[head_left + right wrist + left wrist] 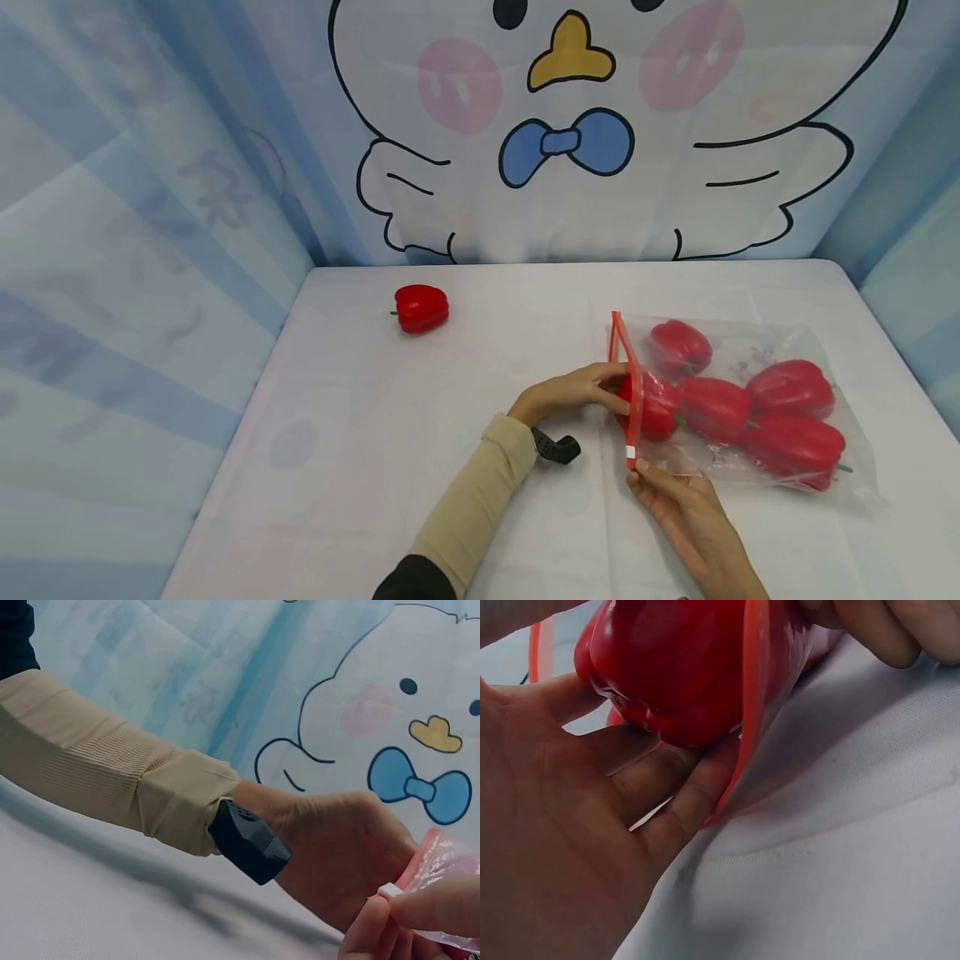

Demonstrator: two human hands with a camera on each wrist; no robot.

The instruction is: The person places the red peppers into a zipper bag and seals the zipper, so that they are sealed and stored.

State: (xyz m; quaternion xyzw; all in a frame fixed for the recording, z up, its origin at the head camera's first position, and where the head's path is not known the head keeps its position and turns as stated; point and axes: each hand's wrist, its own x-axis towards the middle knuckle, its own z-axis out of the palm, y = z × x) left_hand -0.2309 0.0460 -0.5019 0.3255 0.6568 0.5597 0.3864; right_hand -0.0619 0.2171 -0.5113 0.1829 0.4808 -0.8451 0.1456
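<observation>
Several red bell peppers (791, 389) lie inside a clear zip bag (847, 492) on the right of the table. Halfway through the bag's orange-red mouth (636, 417) sits another red bell pepper (667, 667). My left hand (566, 396) holds this pepper's outer end, thumb on one side and fingers on the other; the left wrist view shows those fingers (660, 780) passing beneath it at the rim. With thumb and fingertips, my right hand (686, 508) pinches the near corner of the mouth, beside the white slider (390, 891).
One loose red bell pepper (422, 309) lies at the back left of the white-covered table (337, 467). Behind the table hangs a curtain (555, 217) with a cartoon figure, and blue-striped curtains (135, 333) flank it.
</observation>
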